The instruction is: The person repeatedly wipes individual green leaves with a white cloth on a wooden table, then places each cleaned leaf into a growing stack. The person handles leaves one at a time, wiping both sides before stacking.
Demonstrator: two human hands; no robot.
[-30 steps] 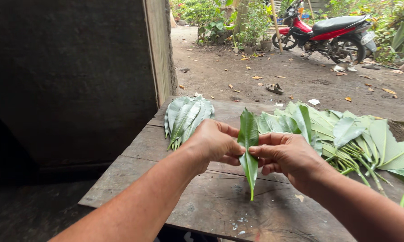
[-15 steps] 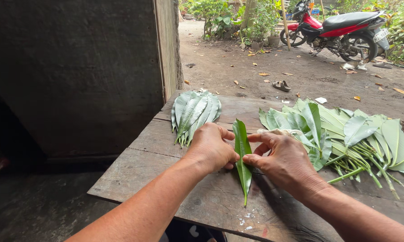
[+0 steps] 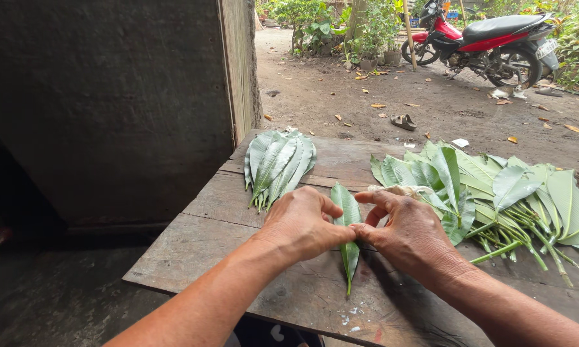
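A single long green leaf (image 3: pixel 348 215) lies lengthwise on the wooden table (image 3: pixel 225 225), its stem pointing toward me. My left hand (image 3: pixel 300 222) and my right hand (image 3: pixel 408 232) meet over its middle and pinch it between thumbs and fingertips. A neat stack of folded leaves (image 3: pixel 276 162) rests at the table's far left, just beyond my left hand. A big loose pile of leaves with stems (image 3: pixel 508 193) spreads to the right of my right hand.
A dark wall (image 3: pixel 103 103) and a wooden post (image 3: pixel 241 64) stand to the left. Beyond the table is bare dirt ground with a sandal (image 3: pixel 404 121), fallen leaves, plants, and a red motorbike (image 3: pixel 489 38).
My hands have brought the leaf down from an upright hold until it lies on the table. The view has shifted a little to the right and closer.
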